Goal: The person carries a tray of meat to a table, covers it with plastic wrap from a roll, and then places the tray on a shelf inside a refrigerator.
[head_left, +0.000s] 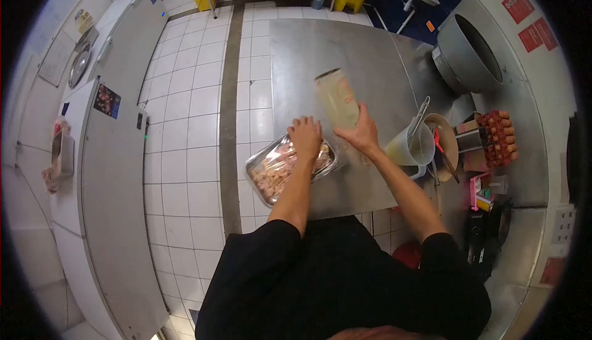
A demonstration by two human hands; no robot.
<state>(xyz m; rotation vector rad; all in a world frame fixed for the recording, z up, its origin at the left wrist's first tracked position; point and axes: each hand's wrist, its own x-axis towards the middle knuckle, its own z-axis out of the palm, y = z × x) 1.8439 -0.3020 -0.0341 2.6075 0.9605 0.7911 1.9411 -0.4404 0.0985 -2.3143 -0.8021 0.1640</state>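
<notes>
My left hand (304, 135) lies over the far side of a metal tray (249, 171), its fingers spread and resting on the clear plastic film on top. Under that shiny film are small pieces of pale pink raw meat (274, 170). The tray sits tilted across the left edge of the steel table. To its right, my right hand (360, 131) is closed around the near end of a long pale yellow cling film box (338, 96), raised above the table and slanting away from me. The box's far end is dark.
The steel table (308, 44) carries a clear jug (414, 145) with a whisk, a bowl (445, 129) with utensils, and a big grey pot (462, 56). Egg trays (498, 136) stand at the right. A white chest freezer (120, 198) lines the left, past the tiled floor (191, 124).
</notes>
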